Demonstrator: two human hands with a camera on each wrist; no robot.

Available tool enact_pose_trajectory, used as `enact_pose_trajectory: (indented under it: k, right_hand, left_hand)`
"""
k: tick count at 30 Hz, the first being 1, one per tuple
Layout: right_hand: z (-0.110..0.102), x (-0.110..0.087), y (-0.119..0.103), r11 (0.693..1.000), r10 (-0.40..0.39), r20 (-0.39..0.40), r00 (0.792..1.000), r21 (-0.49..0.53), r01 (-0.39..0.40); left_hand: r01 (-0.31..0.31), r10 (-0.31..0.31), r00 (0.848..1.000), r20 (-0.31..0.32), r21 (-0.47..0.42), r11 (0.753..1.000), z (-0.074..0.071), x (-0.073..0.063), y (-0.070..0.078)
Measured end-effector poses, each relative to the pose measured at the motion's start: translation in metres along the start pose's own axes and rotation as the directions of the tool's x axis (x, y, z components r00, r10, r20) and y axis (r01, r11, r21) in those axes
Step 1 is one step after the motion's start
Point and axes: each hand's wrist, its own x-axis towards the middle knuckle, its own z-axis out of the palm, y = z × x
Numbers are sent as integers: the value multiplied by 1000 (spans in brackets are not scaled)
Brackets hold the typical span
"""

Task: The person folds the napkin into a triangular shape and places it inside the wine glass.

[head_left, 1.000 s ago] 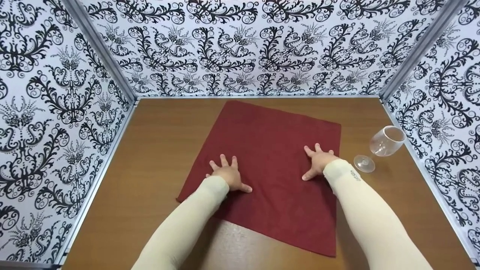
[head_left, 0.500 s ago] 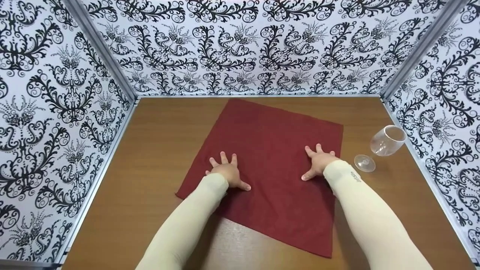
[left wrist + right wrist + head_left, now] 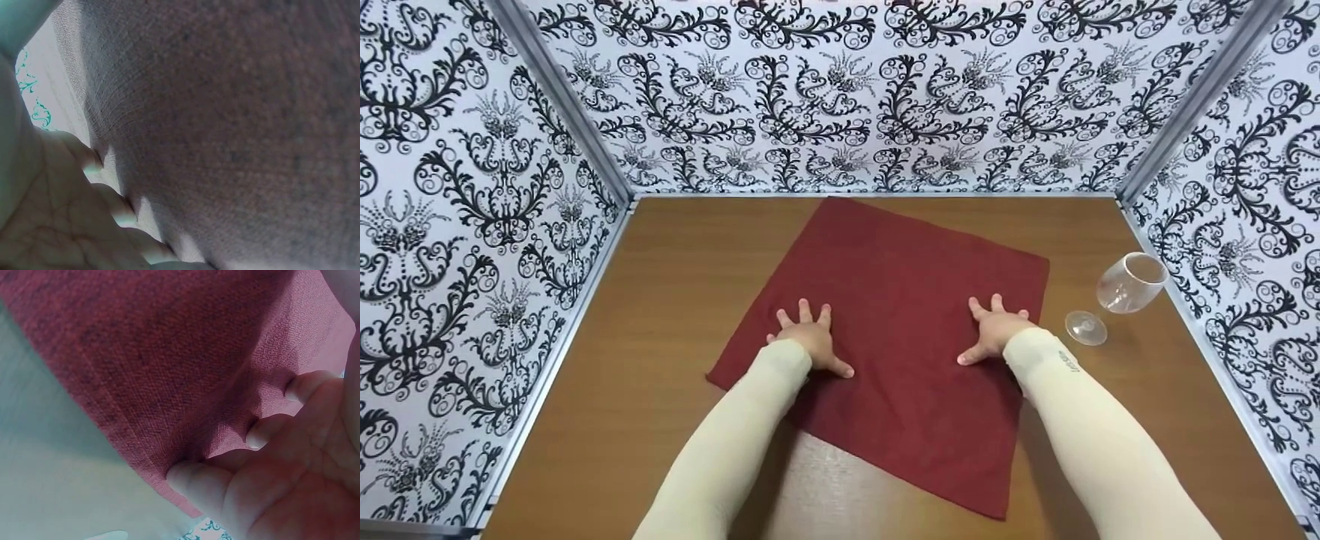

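A dark red cloth napkin (image 3: pixel 907 285) lies spread out and turned at an angle on the wooden table. My left hand (image 3: pixel 810 341) presses on its left part with fingers spread and thumb pointing inward. On the right part, close to the napkin's edge, my right hand (image 3: pixel 997 330) rests with fingers apart. In the left wrist view the fingertips of the left hand (image 3: pixel 62 208) touch the weave. The right wrist view shows the right hand (image 3: pixel 292 467) with its fingertips on the napkin (image 3: pixel 140 371), where small folds rise beside them.
A clear stemmed wine glass (image 3: pixel 1131 285) stands to the right of my right hand, near the table's right edge. The wooden table (image 3: pixel 660 300) is bounded by patterned panels (image 3: pixel 840 97) at the back and both sides.
The napkin has turned clockwise: its near corner has shifted left and its far corner right. My left hand has slid slightly forward and left, my right hand slightly back toward me.
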Motion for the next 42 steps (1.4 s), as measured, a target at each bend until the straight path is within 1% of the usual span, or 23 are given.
enact_pose_trajectory:
  k: [5,14,22,26,32,37,42]
  right_hand:
    - [0,-2,-1,1000,1,-4,1000,-11,-1]
    - [3,2,0,1000,20,7,1000,-18,-19]
    - [2,-5,-6,1000,25,1,1000,-17,-25]
    - [2,-8,-8,999,20,-8,1000,-24,-20]
    - [5,-3,-6,1000,20,-7,1000,-22,-20]
    - [6,-3,-6,999,42,10,999,-15,-42]
    - [6,-4,-8,998,51,8,999,-22,-51]
  left_hand:
    - [-13,13,1000,-9,0,1000,-1,1,-2]
    - [-17,17,1000,-1,-12,1000,-5,5,-7]
    - [-32,32,999,1,-7,999,-6,9,-9]
    - [-34,34,999,3,-3,999,-6,10,-10]
    - [-31,31,1000,-5,-5,1000,-7,11,-10]
    - [-29,29,1000,2,-12,1000,-8,12,-10]
    - [-30,30,1000,3,-14,999,-9,13,-11]
